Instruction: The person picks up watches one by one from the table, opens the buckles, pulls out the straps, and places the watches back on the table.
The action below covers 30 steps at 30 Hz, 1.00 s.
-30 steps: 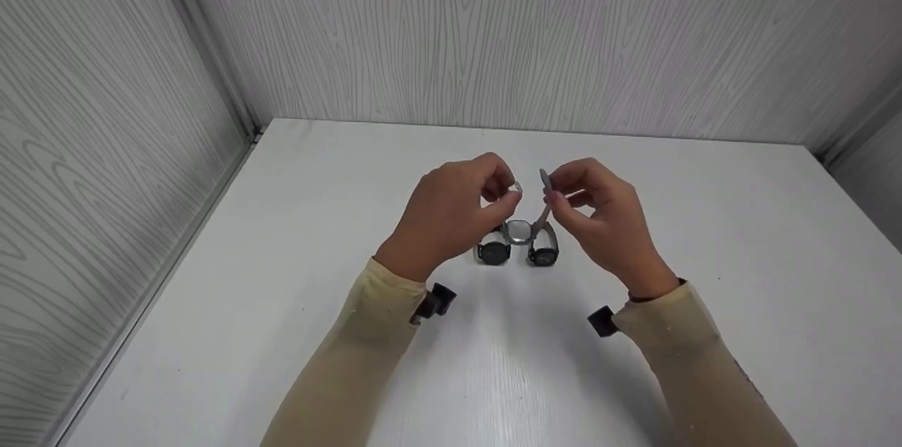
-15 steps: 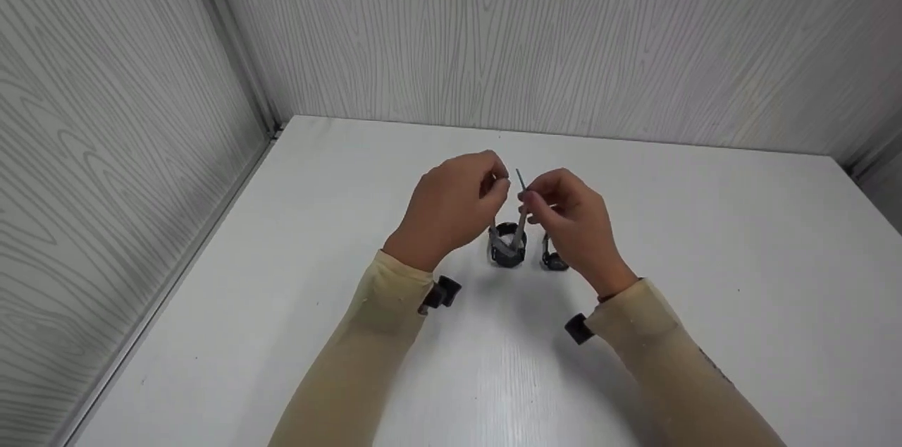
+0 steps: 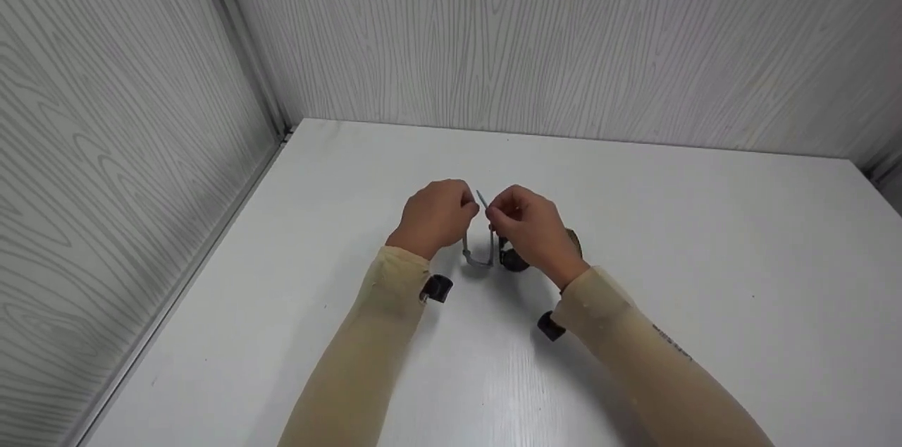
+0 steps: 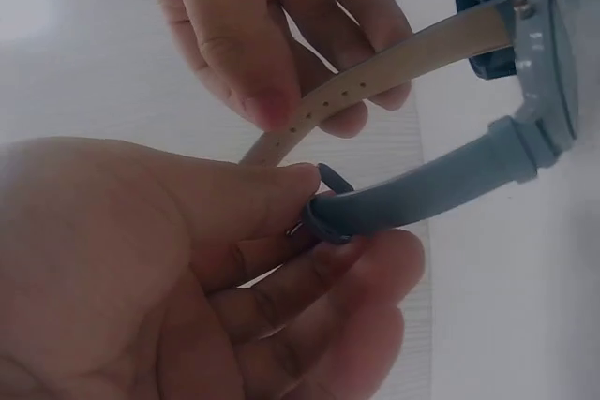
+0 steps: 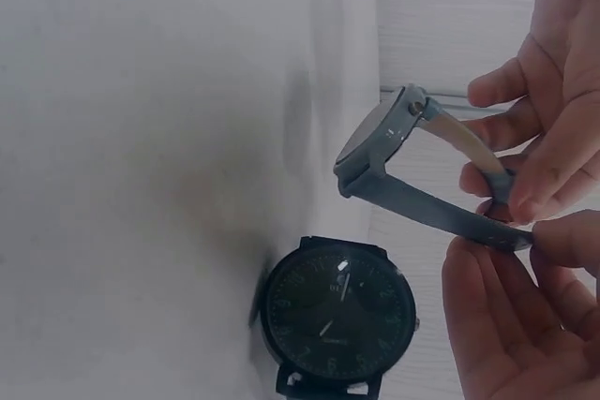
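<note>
A blue-grey wristwatch (image 3: 479,263) hangs between both hands, its case low and its two strap halves pointing up. My left hand (image 3: 433,214) pinches the buckle half of the strap (image 4: 412,196), near the buckle and loop. My right hand (image 3: 532,228) pinches the other half, a strap with a tan inner side and a row of holes (image 4: 328,103). The strap ends are close together but apart. Beside the held watch, a black wristwatch (image 5: 337,316) stands on the table with its dial showing.
Another watch (image 3: 574,241) stands behind my right wrist, mostly hidden by it. The white table (image 3: 669,235) meets a wood-grain panel (image 3: 535,38) at the back and another panel (image 3: 127,151) at the left.
Both hands have moved left with the blue-grey watch, from in front of the standing watches to their left side. The two hands and strap halves have come closer together.
</note>
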Motion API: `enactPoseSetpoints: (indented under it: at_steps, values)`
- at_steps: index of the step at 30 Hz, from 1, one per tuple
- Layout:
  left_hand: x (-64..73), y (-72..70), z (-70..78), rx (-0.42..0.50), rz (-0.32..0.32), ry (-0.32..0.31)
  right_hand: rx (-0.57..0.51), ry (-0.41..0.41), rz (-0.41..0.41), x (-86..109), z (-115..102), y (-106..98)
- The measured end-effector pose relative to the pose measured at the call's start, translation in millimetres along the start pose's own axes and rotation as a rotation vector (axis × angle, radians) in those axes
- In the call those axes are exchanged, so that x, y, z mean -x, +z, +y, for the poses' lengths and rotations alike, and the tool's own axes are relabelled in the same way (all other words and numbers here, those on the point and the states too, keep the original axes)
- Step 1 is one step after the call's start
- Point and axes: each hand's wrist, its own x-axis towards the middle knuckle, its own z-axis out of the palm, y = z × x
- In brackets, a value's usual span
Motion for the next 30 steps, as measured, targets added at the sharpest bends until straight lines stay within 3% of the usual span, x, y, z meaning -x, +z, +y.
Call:
enactPoseSetpoints:
  at_steps: [7,13,17,24,30]
  values:
    - [-14.5,14.6,-12.0,0.060,0.015,-0.020,0.062,0.069,0.024,-5.2,7,0]
    - [-18.8,24.1,-23.8,0.057,-0.018,-0.074,0.173,0.044,0.023,5.3,11,-16]
    - [-20.0,25.6,-32.2,0.089,-0.002,-0.095,0.261,0.009,0.082,22.7,11,-42]
    - [-21.4,20.3,-47.8,0.103,0.020,-0.115,0.320,-0.074,0.209,48.5,18,-100]
    - [-21.6,19.0,-59.3,0.082,-0.010,-0.094,0.328,-0.063,0.250,64.6,27,-131]
